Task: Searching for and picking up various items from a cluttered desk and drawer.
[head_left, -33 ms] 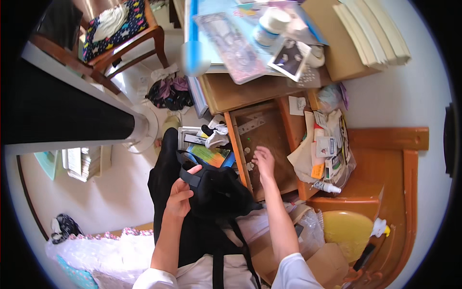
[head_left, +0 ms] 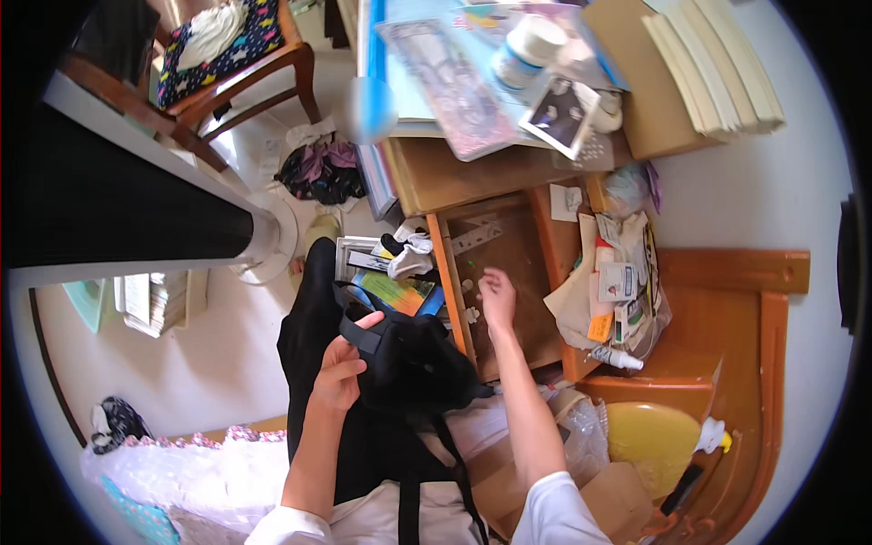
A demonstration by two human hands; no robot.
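Note:
My left hand (head_left: pixel 338 374) grips the strap at the rim of a black fabric bag (head_left: pixel 409 363) over my lap, the thumb side against the strap. The bag's mouth gapes toward the right; its inside is too dark to make out. Over the pulled-out wooden drawer (head_left: pixel 527 354) is my right hand (head_left: pixel 497 300), its fingers curled together; whether they hold something small is hidden. On the drawer's bottom lie a pale strip with holes (head_left: pixel 476 237), a small white piece (head_left: pixel 471 314) and a tiny green bit (head_left: pixel 471 263).
Left of the drawer stands an open box (head_left: pixel 357 250) with white-and-black cloth (head_left: pixel 411 256) and a colourful booklet (head_left: pixel 400 292). To its right is a bag of papers and cards (head_left: pixel 581 304). The desk above carries a white bottle (head_left: pixel 529 50) and a photo (head_left: pixel 560 113). A yellow stool seat (head_left: pixel 649 445) sits lower right.
My right hand's fingers have drawn closer together, and the hand has risen slightly in the picture. My left hand keeps its grip on the bag. The whole view has shifted a little.

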